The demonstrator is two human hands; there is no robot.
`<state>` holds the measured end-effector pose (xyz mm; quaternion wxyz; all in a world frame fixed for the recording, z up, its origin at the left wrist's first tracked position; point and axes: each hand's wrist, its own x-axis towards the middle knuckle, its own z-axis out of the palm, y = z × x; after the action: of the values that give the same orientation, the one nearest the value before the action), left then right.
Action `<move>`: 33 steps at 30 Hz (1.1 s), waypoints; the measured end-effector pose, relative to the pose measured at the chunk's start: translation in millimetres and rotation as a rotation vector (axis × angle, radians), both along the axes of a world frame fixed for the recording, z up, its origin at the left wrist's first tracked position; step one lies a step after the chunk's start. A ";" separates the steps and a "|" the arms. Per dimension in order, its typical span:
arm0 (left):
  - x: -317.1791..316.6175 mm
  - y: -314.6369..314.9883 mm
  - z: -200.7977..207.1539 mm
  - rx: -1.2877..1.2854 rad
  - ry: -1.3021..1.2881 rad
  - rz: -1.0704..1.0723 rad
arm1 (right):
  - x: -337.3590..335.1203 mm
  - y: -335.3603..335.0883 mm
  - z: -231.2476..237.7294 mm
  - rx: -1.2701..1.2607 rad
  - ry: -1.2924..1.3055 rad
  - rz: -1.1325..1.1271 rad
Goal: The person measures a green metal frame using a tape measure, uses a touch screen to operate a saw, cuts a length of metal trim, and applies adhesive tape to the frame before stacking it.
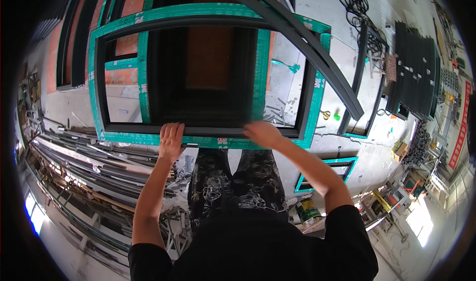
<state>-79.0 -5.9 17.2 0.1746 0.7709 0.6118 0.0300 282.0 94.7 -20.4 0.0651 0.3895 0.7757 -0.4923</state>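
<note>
In front of my legs is a large rectangular black window frame edged with printed green film. My left hand grips its near bar left of the middle, fingers curled over the top. Farther right along the same bar, my right hand is blurred by motion; its fingers are smeared, and I cannot make out whether it holds anything. Long dark profiles slant across the frame's far right corner. Through the opening, a dark interior and other green-edged frame parts show.
Loose metal profiles lie piled on the left. To the right are a small green-edged frame, a stack of dark profiles, yellow-handled scissors and a bright green roll. Black coiled cable lies farther off. A bucket stands near my right side.
</note>
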 end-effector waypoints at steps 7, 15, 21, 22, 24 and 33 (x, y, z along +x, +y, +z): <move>-1.1 6.0 0.9 0.093 -0.026 -0.017 | -2.8 66.4 -9.4 -0.486 -0.223 0.371; -6.0 -1.5 -9.4 0.115 -0.063 0.004 | -4.2 56.3 -5.4 -0.420 -0.200 0.398; -5.8 -2.1 -14.2 0.211 -0.091 0.028 | -6.7 46.4 16.7 -0.294 -0.232 0.330; -5.6 -2.6 -15.2 0.237 -0.088 0.027 | -7.5 45.5 19.6 -0.276 -0.246 0.314; -4.5 -1.4 -15.0 0.223 -0.103 0.029 | -4.8 45.8 18.8 -0.275 -0.250 0.333; -4.5 2.0 -10.7 0.223 -0.104 0.031 | 81.5 59.0 -16.4 -0.490 -0.302 0.386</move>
<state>-83.5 -3.9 6.5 0.1186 0.7733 0.6068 0.1404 363.5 153.7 -36.8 0.3629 0.2767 0.6755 -0.5791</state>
